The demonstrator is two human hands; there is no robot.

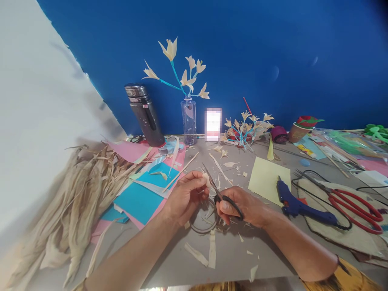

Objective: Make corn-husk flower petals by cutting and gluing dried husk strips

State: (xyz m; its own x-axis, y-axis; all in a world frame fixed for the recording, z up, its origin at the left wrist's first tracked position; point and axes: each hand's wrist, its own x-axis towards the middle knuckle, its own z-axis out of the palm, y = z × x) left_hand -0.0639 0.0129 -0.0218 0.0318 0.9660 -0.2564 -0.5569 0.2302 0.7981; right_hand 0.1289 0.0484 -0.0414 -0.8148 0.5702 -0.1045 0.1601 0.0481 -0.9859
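Between the thumb and fingers of my left hand (190, 192) is a small cream husk piece (206, 179). My right hand (238, 204) grips black-handled scissors (230, 205), whose blades point up and away beside that piece. Whether the blades touch it, I cannot tell. Below my hands lies a round ring (203, 232), partly covered by them, with thin scraps in and around it. Cut husk strips (196, 254) lie nearer to me on the grey table (169, 258).
Dried husks (75, 202) and blue paper (139, 200) lie left. A dark flask (147, 117) and a bottle (189, 121) with husk flowers (169, 50) stand behind. At right are yellow paper (263, 180), a blue glue gun (303, 208) and red-handled shears (357, 206).
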